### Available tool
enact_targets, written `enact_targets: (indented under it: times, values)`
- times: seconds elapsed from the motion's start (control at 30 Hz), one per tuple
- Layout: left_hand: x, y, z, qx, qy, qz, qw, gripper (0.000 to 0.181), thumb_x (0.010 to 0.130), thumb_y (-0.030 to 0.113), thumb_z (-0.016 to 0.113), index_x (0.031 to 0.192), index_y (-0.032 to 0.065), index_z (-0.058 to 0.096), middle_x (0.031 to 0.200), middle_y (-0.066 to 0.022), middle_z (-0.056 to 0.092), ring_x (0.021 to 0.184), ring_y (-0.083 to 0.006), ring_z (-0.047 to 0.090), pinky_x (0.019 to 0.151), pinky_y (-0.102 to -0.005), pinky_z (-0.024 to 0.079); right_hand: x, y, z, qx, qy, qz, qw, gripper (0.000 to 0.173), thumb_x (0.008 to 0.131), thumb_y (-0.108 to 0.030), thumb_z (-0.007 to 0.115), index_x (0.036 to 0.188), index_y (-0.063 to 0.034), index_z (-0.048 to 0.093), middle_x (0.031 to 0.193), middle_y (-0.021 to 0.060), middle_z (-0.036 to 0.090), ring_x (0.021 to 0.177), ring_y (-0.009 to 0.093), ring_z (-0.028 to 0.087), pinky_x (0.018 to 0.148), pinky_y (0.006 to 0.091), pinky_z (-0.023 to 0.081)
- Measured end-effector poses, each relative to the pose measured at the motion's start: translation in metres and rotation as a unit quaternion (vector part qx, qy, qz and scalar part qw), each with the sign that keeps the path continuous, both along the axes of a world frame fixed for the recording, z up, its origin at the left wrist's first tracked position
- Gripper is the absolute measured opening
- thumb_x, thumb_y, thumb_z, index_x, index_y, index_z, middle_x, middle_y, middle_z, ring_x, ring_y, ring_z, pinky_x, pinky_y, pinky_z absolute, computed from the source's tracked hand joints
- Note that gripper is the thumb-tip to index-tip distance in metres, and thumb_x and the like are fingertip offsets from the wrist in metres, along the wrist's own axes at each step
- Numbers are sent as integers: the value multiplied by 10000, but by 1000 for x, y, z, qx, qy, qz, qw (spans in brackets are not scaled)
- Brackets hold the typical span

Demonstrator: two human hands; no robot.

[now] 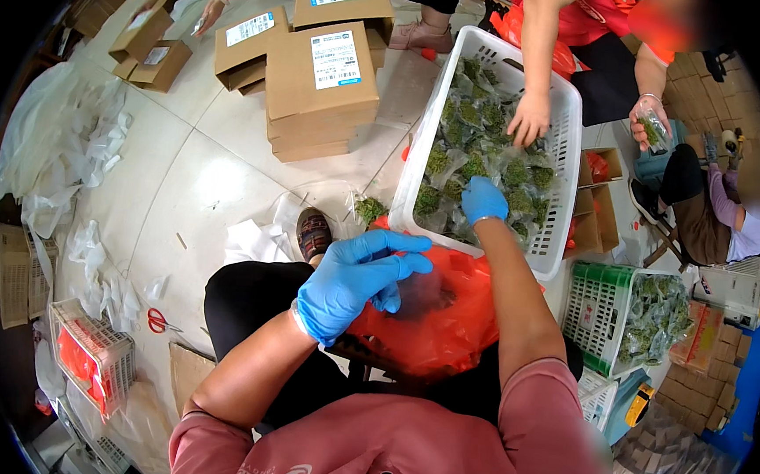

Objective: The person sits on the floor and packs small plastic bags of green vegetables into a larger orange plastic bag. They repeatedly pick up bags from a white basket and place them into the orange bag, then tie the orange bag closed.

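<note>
My left hand [357, 281], in a blue glove, hovers over an open red plastic bag [463, 329] between my knees. Its fingers are stretched out and partly apart, with nothing visible in them. My right hand [485, 201], also blue-gloved, reaches into a white plastic crate [567, 184] and touches small clear bags of green plant material [474, 167]. Its fingertips are hidden, so whether it grips a bag is unclear. A dark patch shows inside the red bag, too blurred to name. Beside the crate's near corner, a loose green clump [370, 210] lies on the floor.
Across the crate, a co-worker's hand [530, 119] reaches in; their other hand [651, 124] holds a clear bag. Cardboard boxes [320, 94] with labels stand ahead. A green-and-white crate [596, 311] of bags sits right. Red-handled scissors [157, 320] lie left.
</note>
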State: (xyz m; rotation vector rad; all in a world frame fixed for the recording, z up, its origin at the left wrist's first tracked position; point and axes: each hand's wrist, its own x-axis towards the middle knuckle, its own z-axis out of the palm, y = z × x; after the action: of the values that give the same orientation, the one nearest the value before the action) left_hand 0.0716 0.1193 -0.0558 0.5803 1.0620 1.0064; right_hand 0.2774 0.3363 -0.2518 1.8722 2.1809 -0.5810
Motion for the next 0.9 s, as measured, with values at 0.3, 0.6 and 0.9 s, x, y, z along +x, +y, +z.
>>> enact_targets:
  times: [0.3, 0.6, 0.9]
  values:
    - [4, -12, -13, 35, -5, 81, 996, 327, 882, 94, 491, 1184, -16, 554, 1007, -107, 657, 590, -117, 564, 541, -229, 454, 36, -125, 198, -90, 541, -165, 820, 38, 815, -86, 659, 832, -60, 637, 663, 35, 607, 468, 84, 508, 405, 219, 382]
    - [20, -26, -9, 54, 32, 131, 989, 318, 855, 155, 539, 1119, -18, 579, 908, -74, 677, 575, -123, 553, 517, -230, 417, 43, -232, 118, 126, 232, 125, 956, 413, 787, -308, 675, 1067, -20, 577, 981, 168, 645, 746, 315, 636, 625, 431, 501]
    - [27, -51, 17, 132, 69, 44, 988, 320, 876, 187, 519, 1110, -18, 595, 905, -99, 673, 649, -134, 593, 635, -240, 470, 102, -272, 186, 152, 185, 239, 941, 206, 833, -252, 616, 928, -69, 603, 881, 178, 616, 761, 346, 616, 650, 422, 499]
